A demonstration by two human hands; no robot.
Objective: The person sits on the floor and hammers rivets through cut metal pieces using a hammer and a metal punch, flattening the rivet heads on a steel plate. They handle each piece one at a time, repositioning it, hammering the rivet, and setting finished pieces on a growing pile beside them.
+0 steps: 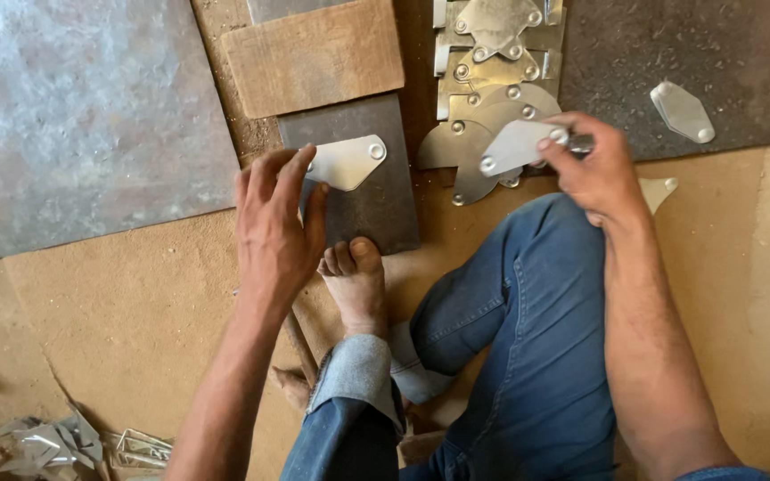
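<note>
My left hand (pixel 276 223) pinches a flat metal plate with rounded corners and a rivet (pixel 347 161), holding it on a dark steel block (pixel 372 200). My bare foot (pixel 356 281) rests against the block's near edge. My right hand (pixel 592 165) grips a second, similar metal plate (pixel 514 145) by its riveted end, lifted just above a pile of riveted metal plates (pixel 492 76). A handle runs under my left forearm, mostly hidden.
A wooden board (pixel 314 55) lies beyond the block. A large grey metal sheet (pixel 82 116) covers the left. One loose plate (pixel 682 111) sits on a dark mat at right, another small piece (pixel 658 190) beside my wrist. Metal scraps (pixel 55 445) lie bottom left.
</note>
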